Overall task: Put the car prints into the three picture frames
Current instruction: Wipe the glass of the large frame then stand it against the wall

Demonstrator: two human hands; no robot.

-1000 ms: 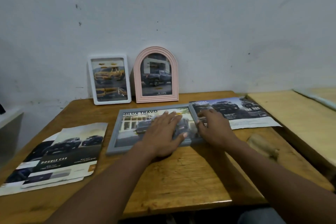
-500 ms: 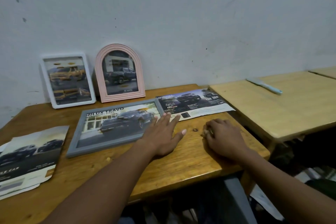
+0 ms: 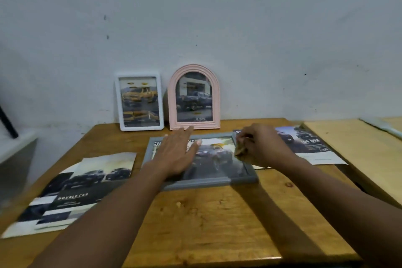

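Left hand (image 3: pixel 177 154): spread flat, palm down on the glass of a grey rectangular picture frame (image 3: pixel 200 183) lying on the wooden table (image 3: pixel 206 220), dark car print (image 3: pixel 217 156) inside. Right hand (image 3: pixel 261 146): fingers curled, pinching a small crumpled tan cloth (image 3: pixel 239 150) against the frame's right edge.

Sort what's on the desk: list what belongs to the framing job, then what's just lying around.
Job:
grey frame, flat, print inside
white frame, standing, filled
pink frame, standing, filled
left hand, flat on grey frame
right hand, grip on a tan wad

Lying about:
left brochure
right brochure
second table
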